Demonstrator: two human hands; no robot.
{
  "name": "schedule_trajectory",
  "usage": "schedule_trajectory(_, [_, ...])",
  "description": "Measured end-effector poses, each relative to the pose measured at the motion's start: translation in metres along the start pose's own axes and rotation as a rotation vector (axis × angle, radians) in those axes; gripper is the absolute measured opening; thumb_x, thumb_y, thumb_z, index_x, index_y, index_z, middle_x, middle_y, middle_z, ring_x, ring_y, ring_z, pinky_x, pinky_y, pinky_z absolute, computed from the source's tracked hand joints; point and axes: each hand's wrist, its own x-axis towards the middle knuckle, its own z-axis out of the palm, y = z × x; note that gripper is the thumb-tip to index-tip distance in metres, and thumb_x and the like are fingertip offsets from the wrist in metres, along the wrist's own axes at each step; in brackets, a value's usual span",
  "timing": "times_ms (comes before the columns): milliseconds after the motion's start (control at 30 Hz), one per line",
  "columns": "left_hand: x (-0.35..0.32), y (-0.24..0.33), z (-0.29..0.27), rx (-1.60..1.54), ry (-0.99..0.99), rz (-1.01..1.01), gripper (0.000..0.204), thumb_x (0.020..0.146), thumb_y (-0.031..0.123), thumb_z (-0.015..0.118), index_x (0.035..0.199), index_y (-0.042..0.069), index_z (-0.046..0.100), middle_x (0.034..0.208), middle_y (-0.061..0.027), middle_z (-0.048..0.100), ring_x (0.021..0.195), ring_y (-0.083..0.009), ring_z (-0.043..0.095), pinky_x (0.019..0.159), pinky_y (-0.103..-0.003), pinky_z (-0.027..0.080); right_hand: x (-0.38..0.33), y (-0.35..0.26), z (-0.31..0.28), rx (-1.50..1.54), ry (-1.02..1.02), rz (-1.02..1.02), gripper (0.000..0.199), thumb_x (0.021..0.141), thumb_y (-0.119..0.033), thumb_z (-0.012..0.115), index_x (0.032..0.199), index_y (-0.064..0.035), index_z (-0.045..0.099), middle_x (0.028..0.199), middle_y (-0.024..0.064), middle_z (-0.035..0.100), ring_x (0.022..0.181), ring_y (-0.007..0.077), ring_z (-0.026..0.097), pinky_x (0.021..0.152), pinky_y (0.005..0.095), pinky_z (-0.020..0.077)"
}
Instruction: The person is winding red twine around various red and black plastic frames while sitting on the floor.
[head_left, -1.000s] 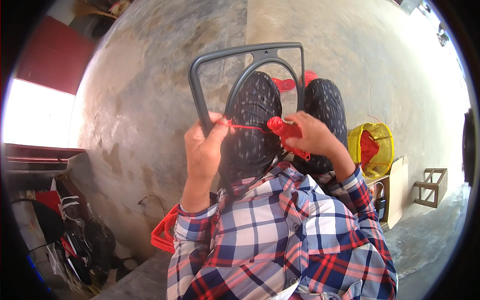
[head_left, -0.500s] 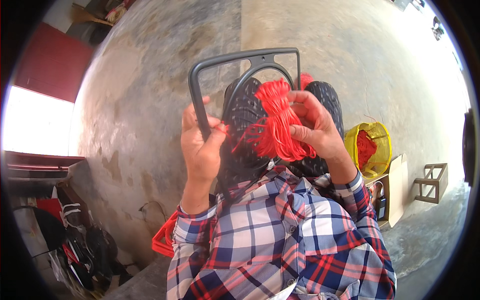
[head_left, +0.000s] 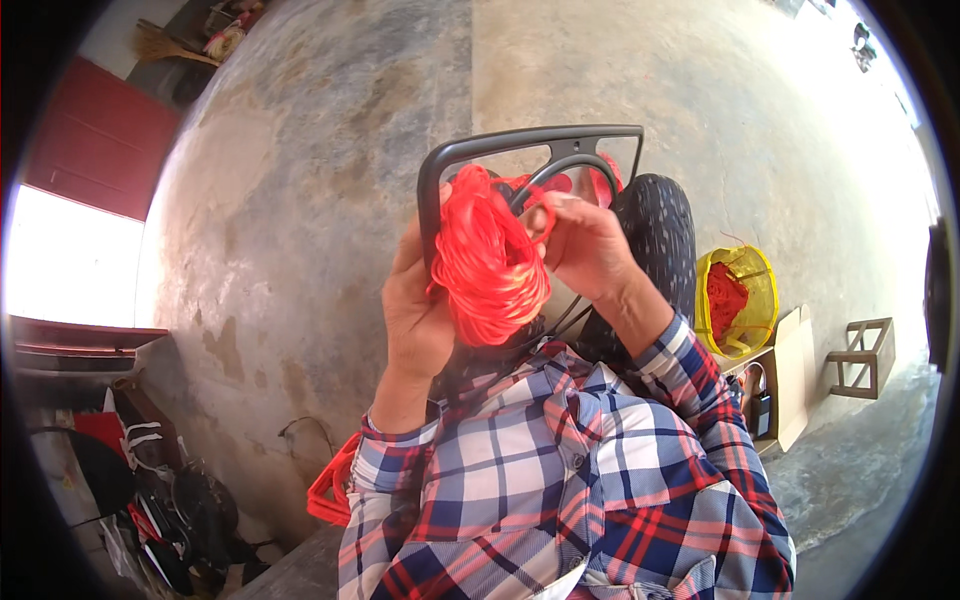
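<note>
A dark grey chair-back-like frame (head_left: 530, 138) with a curved inner bar stands upright over my lap. My left hand (head_left: 413, 325) is closed at the left bar of this frame; most of its fingers are hidden behind a thick bundle of red cord (head_left: 490, 275). The bundle hangs in front of the bar, its looped strands facing me. At the bundle's upper right, my right hand (head_left: 590, 250) has its thumb and fingers pinched on a strand of the red cord. More red material shows behind the inner bar.
On the right, a yellow basket (head_left: 765, 300) holds more red cord, beside an open cardboard box (head_left: 795, 380) and a small wooden stool (head_left: 862, 358). A red plastic item (head_left: 335, 485) lies by my left elbow. Clutter (head_left: 170, 500) fills the lower left.
The red cord bundle has moved left, from my right hand to in front of my left hand and the bar. My right hand now pinches a strand; the frame has shifted right and slightly nearer.
</note>
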Motion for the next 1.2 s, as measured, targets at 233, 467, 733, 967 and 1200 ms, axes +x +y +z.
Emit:
schedule_trajectory(233, [0.002, 0.007, 0.008, 0.131, -0.129, -0.023, 0.046, 0.082, -0.002, 0.059, 0.128, -0.001, 0.058, 0.148, -0.0127, 0.042, 0.137, -0.0260, 0.038, 0.110, -0.036, 0.032, 0.009, 0.014, 0.008, 0.220, 0.086, 0.129, 0.034, 0.092, -0.028, 0.062, 0.117, -0.0044, 0.059, 0.109, 0.0083, 0.067, 0.098, 0.0198, 0.066, 0.093, 0.0381, 0.0501])
schedule_trajectory(467, [-0.001, 0.010, 0.003, 0.406, -0.172, 0.011, 0.043, 0.079, 0.006, 0.064, 0.122, 0.001, 0.064, 0.148, -0.0140, 0.042, 0.137, -0.0266, 0.033, 0.111, -0.037, 0.025, 0.022, 0.008, -0.029, 0.102, 0.478, -0.016, 0.028, 0.085, -0.035, 0.067, 0.094, -0.0088, 0.065, 0.090, 0.0070, 0.069, 0.079, 0.0188, 0.066, 0.070, 0.0340, 0.0536])
schedule_trajectory(733, [-0.003, 0.006, -0.012, 0.309, 0.083, -0.150, 0.011, 0.079, 0.011, 0.064, 0.081, 0.000, 0.061, 0.145, -0.0181, 0.044, 0.110, -0.0231, 0.055, 0.102, -0.043, 0.038, -0.033, -0.004, -0.061, -0.266, 0.484, -0.195, 0.037, 0.082, -0.025, 0.050, 0.105, 0.0010, 0.062, 0.109, 0.0138, 0.066, 0.100, 0.0268, 0.062, 0.091, 0.0343, 0.0461])
schedule_trajectory(967, [-0.005, -0.001, -0.024, -0.003, 0.201, -0.436, 0.012, 0.088, 0.010, 0.056, 0.091, -0.002, 0.058, 0.088, -0.0190, 0.064, 0.067, -0.0206, 0.061, 0.062, -0.033, 0.050, -0.073, -0.043, -0.017, -0.016, 0.170, -0.483, 0.047, 0.089, -0.044, 0.049, 0.111, -0.0033, 0.055, 0.111, 0.0146, 0.062, 0.096, 0.0282, 0.060, 0.088, 0.0426, 0.0445])
schedule_trajectory(1200, [-0.003, 0.001, -0.029, 0.010, 0.225, -0.513, 0.017, 0.090, 0.013, 0.056, 0.099, -0.003, 0.055, 0.071, -0.0156, 0.063, 0.057, -0.0187, 0.059, 0.055, -0.031, 0.050, -0.082, -0.061, -0.008, -0.046, 0.147, -0.482, 0.042, 0.099, -0.044, 0.045, 0.111, -0.0036, 0.047, 0.086, 0.0092, 0.057, 0.077, 0.0243, 0.056, 0.075, 0.0428, 0.0461])
